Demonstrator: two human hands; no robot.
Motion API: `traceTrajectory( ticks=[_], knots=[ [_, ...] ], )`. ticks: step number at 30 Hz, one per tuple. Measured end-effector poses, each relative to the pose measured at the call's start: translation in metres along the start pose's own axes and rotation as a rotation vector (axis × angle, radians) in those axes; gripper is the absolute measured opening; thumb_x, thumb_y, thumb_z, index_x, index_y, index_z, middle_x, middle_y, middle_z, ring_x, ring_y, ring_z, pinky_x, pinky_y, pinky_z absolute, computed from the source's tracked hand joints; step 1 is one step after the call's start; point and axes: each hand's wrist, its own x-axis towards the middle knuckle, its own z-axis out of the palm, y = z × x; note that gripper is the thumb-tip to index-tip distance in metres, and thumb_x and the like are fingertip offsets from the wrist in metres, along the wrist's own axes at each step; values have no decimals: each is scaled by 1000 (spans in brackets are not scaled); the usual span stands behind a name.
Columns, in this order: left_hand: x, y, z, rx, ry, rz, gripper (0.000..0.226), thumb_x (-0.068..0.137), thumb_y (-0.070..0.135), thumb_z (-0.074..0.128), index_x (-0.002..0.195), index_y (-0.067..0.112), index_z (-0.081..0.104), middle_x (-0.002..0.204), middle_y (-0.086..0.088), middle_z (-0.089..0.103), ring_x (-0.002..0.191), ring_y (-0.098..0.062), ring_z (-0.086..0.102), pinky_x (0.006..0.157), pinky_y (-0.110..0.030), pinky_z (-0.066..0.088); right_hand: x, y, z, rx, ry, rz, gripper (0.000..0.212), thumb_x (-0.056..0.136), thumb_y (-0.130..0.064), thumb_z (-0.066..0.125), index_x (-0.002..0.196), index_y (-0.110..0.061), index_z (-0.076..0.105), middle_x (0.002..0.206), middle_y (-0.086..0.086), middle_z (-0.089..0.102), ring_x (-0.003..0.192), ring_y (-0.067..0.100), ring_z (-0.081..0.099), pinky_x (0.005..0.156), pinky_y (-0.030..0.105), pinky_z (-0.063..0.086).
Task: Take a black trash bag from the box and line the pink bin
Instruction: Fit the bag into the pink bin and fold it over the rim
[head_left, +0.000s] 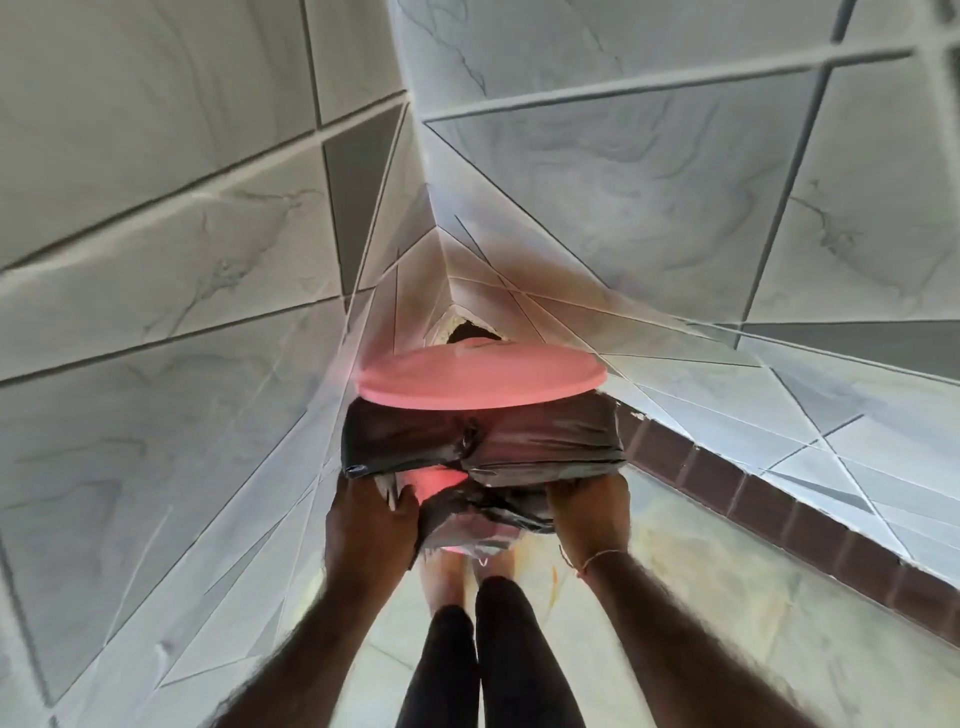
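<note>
The pink bin (439, 480) stands in a tiled corner, its round pink lid (480, 376) raised and tilted above it. A black trash bag (519, 441) is stretched over the bin's rim and folded down its outside. My left hand (371, 525) grips the bag's edge at the bin's left side. On the right side my right hand (589, 512) holds the bag's hem against the bin wall. A strip of pink shows between the bag's folds. The box is not in view.
Grey marbled tiled walls (182, 260) close in on the left and behind the bin. A low tiled ledge with a dark brown tile band (753, 512) runs along the right. My legs in black trousers (488, 660) stand on the glossy floor just before the bin.
</note>
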Motion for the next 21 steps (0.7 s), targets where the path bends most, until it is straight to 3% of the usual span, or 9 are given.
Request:
traceTrajectory(
  ticks=[5, 7, 11, 15, 18, 20, 21],
  knots=[
    [5, -26, 27, 58, -93, -34, 47, 82, 22, 69, 125, 13, 51, 130, -11, 62, 115, -37, 61, 96, -45, 50, 0, 18, 23, -73, -163, 34, 14, 83, -14, 58, 93, -11, 67, 100, 17, 73, 92, 39, 66, 66, 29, 43],
    [9, -34, 39, 103, -114, -29, 50, 83, 22, 68, 128, 12, 49, 131, -13, 61, 115, -37, 60, 96, -44, 49, 2, 24, 34, -147, -232, 0, 16, 85, -13, 54, 98, -13, 64, 103, 17, 73, 96, 39, 66, 70, 34, 48],
    [18, -47, 61, 154, -170, 5, 52, 82, 25, 65, 128, 24, 43, 130, -8, 60, 112, -36, 62, 90, -47, 53, 10, 36, 54, -321, -340, -45, 35, 84, -13, 53, 118, -17, 53, 113, 15, 69, 101, 41, 65, 80, 43, 53],
    [29, -55, 86, 233, -227, 120, 62, 79, 41, 61, 134, 34, 34, 135, -1, 56, 115, -32, 60, 87, -47, 56, 13, 52, 70, -383, -444, -123, 54, 83, -21, 61, 133, -21, 42, 128, 11, 61, 109, 38, 62, 86, 42, 52],
    [34, -54, 102, 234, -262, 181, 53, 82, 31, 59, 130, 35, 37, 125, 2, 63, 97, -31, 68, 75, -46, 60, 14, 61, 86, -424, -519, -187, 76, 87, -20, 57, 149, -33, 16, 139, 14, 53, 109, 42, 62, 86, 46, 52],
    [36, -58, 110, 279, -286, 208, 53, 82, 27, 59, 128, 37, 36, 114, 4, 67, 80, -24, 70, 63, -42, 62, 12, 64, 96, -459, -628, -207, 92, 86, -18, 57, 150, -42, -5, 135, 18, 56, 107, 42, 63, 86, 46, 52],
    [37, -61, 111, 293, -284, 201, 52, 81, 26, 60, 127, 36, 36, 112, 3, 67, 76, -23, 70, 60, -41, 61, 10, 64, 102, -480, -693, -222, 93, 86, -19, 57, 149, -43, -6, 132, 19, 59, 107, 42, 63, 88, 45, 52]
  ],
)
